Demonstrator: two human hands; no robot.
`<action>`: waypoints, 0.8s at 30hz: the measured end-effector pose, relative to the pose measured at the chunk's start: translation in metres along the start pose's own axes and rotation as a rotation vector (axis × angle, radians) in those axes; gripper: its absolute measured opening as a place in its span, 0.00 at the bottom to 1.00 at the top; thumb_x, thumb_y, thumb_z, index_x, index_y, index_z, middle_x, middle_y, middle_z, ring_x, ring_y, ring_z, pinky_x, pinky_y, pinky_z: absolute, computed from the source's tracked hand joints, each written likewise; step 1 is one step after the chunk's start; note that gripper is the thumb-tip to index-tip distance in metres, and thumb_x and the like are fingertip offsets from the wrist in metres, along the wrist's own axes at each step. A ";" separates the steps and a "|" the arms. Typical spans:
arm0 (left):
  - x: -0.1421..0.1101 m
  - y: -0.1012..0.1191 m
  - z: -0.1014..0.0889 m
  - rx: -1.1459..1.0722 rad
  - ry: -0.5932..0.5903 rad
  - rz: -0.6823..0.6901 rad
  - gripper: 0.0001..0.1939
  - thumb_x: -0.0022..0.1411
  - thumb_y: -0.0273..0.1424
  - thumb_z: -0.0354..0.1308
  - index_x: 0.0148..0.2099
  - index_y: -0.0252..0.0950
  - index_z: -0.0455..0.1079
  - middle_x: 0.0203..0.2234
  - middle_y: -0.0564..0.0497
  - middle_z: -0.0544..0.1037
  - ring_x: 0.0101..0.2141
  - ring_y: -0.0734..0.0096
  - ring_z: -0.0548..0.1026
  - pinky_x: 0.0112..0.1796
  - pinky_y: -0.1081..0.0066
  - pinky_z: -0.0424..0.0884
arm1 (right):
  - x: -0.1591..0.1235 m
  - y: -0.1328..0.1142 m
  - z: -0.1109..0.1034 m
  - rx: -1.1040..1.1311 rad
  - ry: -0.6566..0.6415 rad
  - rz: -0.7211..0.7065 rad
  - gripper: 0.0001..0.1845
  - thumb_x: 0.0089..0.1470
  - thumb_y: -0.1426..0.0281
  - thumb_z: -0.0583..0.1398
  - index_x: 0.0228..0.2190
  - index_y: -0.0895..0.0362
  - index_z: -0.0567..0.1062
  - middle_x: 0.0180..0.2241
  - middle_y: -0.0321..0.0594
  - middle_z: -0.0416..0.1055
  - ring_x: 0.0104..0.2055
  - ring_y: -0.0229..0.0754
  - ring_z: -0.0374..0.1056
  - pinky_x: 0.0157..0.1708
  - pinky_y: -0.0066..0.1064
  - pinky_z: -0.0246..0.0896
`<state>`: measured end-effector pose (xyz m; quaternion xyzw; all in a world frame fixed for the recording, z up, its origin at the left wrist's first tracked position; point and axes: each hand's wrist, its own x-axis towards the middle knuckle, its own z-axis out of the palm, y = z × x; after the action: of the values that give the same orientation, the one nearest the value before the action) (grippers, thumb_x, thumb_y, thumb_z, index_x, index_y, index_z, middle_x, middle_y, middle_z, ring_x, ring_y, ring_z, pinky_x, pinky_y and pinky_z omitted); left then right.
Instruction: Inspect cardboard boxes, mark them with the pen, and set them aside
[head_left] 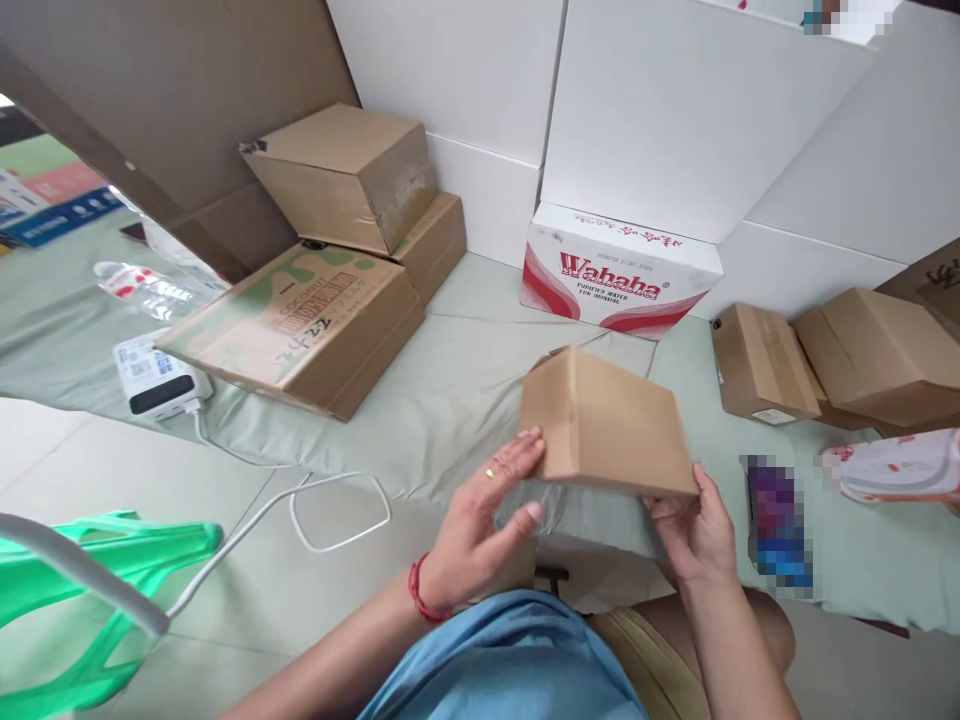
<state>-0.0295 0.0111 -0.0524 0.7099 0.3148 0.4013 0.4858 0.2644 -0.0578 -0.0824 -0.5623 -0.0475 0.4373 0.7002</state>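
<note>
A small brown cardboard box (626, 425) is tilted in front of me at the edge of the cloth-covered surface. My right hand (697, 525) grips its lower right corner, with the thumb at the side and fingers curled underneath. Against the box's left side rest the fingertips of my left hand (487, 520); its fingers are stretched out and the thumb stands apart. A gold ring and a red cord bracelet show on that hand and wrist. The far side and underside of the box are hidden.
A white and red Wahaha carton (619, 270) stands behind. Cardboard boxes are stacked at left (345, 180), and more boxes (765, 365) sit at right. A white power device (161, 375) with a looping cable, a plastic bottle (154, 288) and a green plastic frame (112, 600) are at left.
</note>
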 end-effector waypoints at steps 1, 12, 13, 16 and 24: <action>-0.002 0.009 0.006 0.044 -0.026 0.083 0.32 0.76 0.36 0.64 0.78 0.52 0.65 0.75 0.47 0.69 0.75 0.51 0.67 0.75 0.49 0.65 | 0.001 -0.002 -0.002 0.028 -0.013 0.018 0.23 0.62 0.50 0.69 0.52 0.49 0.84 0.51 0.39 0.86 0.53 0.47 0.82 0.44 0.37 0.79; -0.005 0.016 0.022 -0.114 0.142 -0.156 0.26 0.78 0.52 0.57 0.68 0.44 0.73 0.66 0.38 0.77 0.68 0.46 0.73 0.68 0.50 0.71 | -0.030 -0.002 0.002 -0.099 -0.051 -0.115 0.29 0.64 0.47 0.67 0.60 0.47 0.82 0.60 0.40 0.82 0.66 0.51 0.75 0.63 0.47 0.74; -0.005 0.012 0.019 -0.138 0.190 -0.237 0.28 0.78 0.55 0.55 0.65 0.42 0.75 0.63 0.39 0.79 0.64 0.48 0.76 0.65 0.52 0.73 | -0.035 -0.001 0.005 -0.147 -0.070 -0.161 0.30 0.64 0.48 0.68 0.61 0.48 0.81 0.62 0.40 0.80 0.68 0.51 0.73 0.67 0.47 0.71; -0.006 0.004 0.014 -0.177 0.314 -0.402 0.29 0.76 0.58 0.55 0.59 0.40 0.78 0.56 0.42 0.83 0.55 0.52 0.80 0.56 0.59 0.76 | -0.054 -0.002 0.013 -0.334 -0.195 -0.299 0.32 0.68 0.49 0.65 0.67 0.48 0.76 0.69 0.41 0.74 0.74 0.52 0.67 0.76 0.49 0.59; -0.001 -0.011 0.003 -0.518 0.575 -0.525 0.22 0.57 0.50 0.76 0.43 0.40 0.79 0.35 0.52 0.84 0.37 0.63 0.80 0.40 0.68 0.76 | -0.101 -0.024 0.035 -0.901 -0.490 -0.814 0.39 0.74 0.58 0.60 0.79 0.40 0.55 0.81 0.38 0.51 0.82 0.56 0.48 0.80 0.59 0.46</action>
<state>-0.0278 0.0126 -0.0634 0.3216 0.4951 0.5104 0.6252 0.1966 -0.0988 -0.0067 -0.6217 -0.5934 0.1902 0.4745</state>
